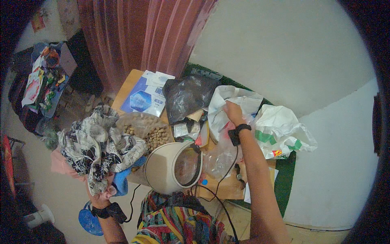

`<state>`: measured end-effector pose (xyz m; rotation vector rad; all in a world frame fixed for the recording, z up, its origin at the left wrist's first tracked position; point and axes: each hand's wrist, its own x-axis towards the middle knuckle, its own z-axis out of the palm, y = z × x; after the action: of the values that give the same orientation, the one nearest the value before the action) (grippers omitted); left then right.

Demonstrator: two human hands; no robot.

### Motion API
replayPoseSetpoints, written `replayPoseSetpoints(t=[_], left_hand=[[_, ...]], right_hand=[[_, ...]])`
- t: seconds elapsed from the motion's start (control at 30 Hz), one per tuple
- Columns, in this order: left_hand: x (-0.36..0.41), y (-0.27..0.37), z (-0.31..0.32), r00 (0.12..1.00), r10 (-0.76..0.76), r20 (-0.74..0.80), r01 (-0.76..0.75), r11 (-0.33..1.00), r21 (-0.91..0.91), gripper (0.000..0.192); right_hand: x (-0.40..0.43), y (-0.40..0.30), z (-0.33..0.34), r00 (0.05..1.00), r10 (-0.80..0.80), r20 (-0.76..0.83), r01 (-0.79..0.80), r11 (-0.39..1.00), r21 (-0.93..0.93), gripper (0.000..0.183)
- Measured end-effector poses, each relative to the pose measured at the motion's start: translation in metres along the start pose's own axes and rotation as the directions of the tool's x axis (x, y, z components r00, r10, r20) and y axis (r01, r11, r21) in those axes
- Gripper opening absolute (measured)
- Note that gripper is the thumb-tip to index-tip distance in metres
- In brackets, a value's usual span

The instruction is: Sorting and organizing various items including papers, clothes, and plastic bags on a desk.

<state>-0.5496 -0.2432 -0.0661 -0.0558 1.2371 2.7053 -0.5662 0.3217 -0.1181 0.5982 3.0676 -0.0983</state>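
Note:
My left hand [97, 193] is mostly hidden beneath a bundle of black-and-white patterned cloth [97, 143], with pink cloth [64, 164] and blue cloth [122, 181] hanging from it. My right hand [234, 113] is at a white plastic bag [218, 100] on the wooden table; its fingertips meet the bag, and whether they pinch it cannot be told. A cream sun visor [161, 164] lies between my arms at the near edge. Left of the right hand is a black plastic bag [192, 94]. A clear bag of brown nuts or beans [158, 134] lies beside the patterned cloth.
A blue-and-white book [143, 100] with papers lies at the table's back left. A white and green plastic bag [274, 131] stands at the right. Clear crumpled plastic [219, 161] and a blue cap [204, 182] lie nearby. Cables run from both wrist straps. A pink curtain [137, 39] hangs behind.

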Motion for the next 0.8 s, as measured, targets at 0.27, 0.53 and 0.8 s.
replayPoseSetpoints(t=[0.27, 0.53, 0.8], left_hand=[[0.017, -0.013, -0.029, 0.921, 0.066, 0.384, -0.267, 0.824, 0.499, 0.081], [0.018, -0.03, -0.031, 0.982, -0.072, 0.177, -0.026, 0.867, 0.497, 0.045], [0.021, -0.042, -0.014, 0.997, 0.081, -0.008, -0.071, 0.913, 0.401, 0.035]], right_hand=[[-0.104, -0.042, -0.106, 0.932, -0.207, -0.297, 0.2, 0.978, -0.055, 0.02], [-0.187, -0.1, -0.059, 0.915, -0.382, 0.133, 0.382, 0.924, 0.02, 0.029], [-0.209, -0.084, -0.065, 0.96, -0.21, 0.185, 0.2, 0.977, 0.071, 0.025]])
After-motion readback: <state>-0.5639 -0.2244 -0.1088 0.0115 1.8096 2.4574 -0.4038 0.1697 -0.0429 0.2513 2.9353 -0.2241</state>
